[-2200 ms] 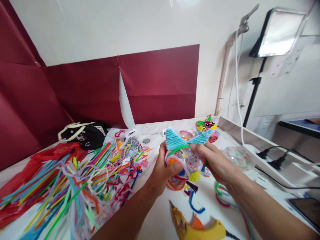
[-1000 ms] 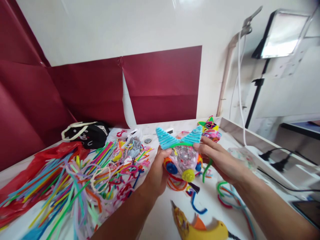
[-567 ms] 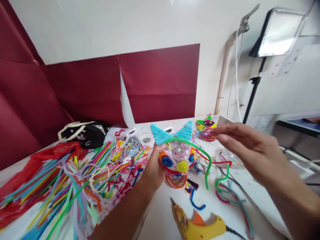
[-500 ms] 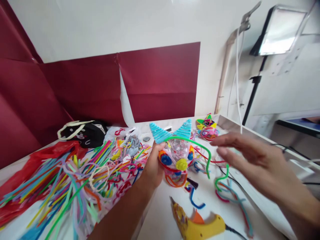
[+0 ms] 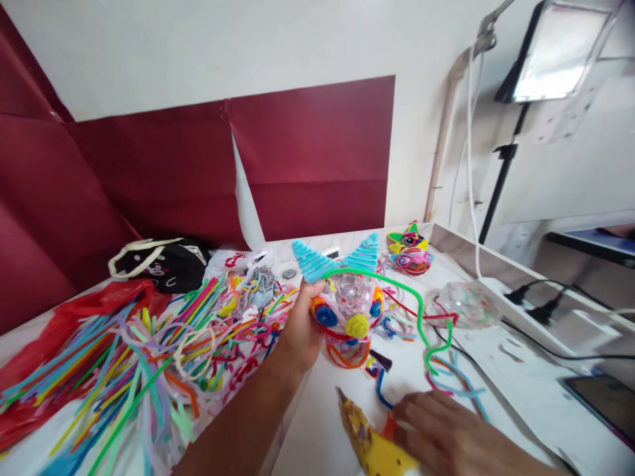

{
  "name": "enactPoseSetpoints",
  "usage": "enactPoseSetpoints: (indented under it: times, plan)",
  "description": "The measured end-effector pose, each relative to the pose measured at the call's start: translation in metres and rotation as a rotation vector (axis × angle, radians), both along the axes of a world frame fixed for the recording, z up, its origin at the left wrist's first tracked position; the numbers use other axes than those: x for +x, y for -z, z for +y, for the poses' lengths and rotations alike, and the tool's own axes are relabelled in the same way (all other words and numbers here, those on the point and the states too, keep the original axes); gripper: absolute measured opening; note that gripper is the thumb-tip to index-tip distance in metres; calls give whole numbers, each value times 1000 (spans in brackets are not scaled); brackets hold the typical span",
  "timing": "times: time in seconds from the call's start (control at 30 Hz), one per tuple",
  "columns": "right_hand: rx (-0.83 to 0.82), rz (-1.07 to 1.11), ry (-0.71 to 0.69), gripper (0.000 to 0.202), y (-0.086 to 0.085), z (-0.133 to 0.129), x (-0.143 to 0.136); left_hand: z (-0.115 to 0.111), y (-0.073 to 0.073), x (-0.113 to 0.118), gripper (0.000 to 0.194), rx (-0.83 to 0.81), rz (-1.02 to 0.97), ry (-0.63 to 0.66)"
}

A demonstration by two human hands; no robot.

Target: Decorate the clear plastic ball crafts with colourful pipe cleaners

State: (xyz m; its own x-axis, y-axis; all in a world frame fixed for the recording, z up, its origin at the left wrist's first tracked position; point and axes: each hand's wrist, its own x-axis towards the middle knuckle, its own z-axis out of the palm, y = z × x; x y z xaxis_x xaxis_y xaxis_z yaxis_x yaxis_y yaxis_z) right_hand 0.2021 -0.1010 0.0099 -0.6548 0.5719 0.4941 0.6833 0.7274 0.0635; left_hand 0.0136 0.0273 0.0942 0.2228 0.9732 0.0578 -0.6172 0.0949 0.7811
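My left hand (image 5: pixel 303 328) is closed on the side of a pipe-cleaner animal head (image 5: pixel 353 291) with light-blue ears, blue eyes, a yellow nose and a clear plastic core. A green pipe cleaner (image 5: pixel 419 301) runs over its top and curves down to the right. My right hand (image 5: pixel 441 426) lies over the handle of a yellow hot glue gun (image 5: pixel 362 433), fingers bent around it by the orange trigger. The handle is mostly hidden beneath that hand. The gun's nozzle points up toward the animal head. Just above my right hand lies a blue pipe-cleaner piece (image 5: pixel 381 389).
Many loose pipe cleaners (image 5: pixel 124 370) and a red plastic bag (image 5: pixel 106 297) cover the left side. A black bag (image 5: pixel 169 264) stands behind them. Further right are a finished colourful figure (image 5: pixel 411 251), a clear plastic piece (image 5: pixel 469 304), plugs (image 5: pixel 538 304) and a phone (image 5: pixel 602 403).
My right hand has come down from beside the green pipe cleaner onto the glue gun. The green pipe cleaner's free end has dropped to the right. My left hand keeps its hold.
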Motion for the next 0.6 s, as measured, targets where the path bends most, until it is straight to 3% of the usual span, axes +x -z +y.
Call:
enactPoseSetpoints:
  times: [0.1,0.17,0.33,0.6]
  plan:
    - [72,-48,20,29,34,3,1,-2,0,0,28,-5,36,15]
    - [119,-55,50,35,44,5,-1,-3,-1,0,27,-2,51,14]
    - [250,-13,75,45,39,11,-11,-5,-1,1,28,11,56,14]
    - [321,21,61,31,36,22,-25,-4,-1,0,24,26,48,17]
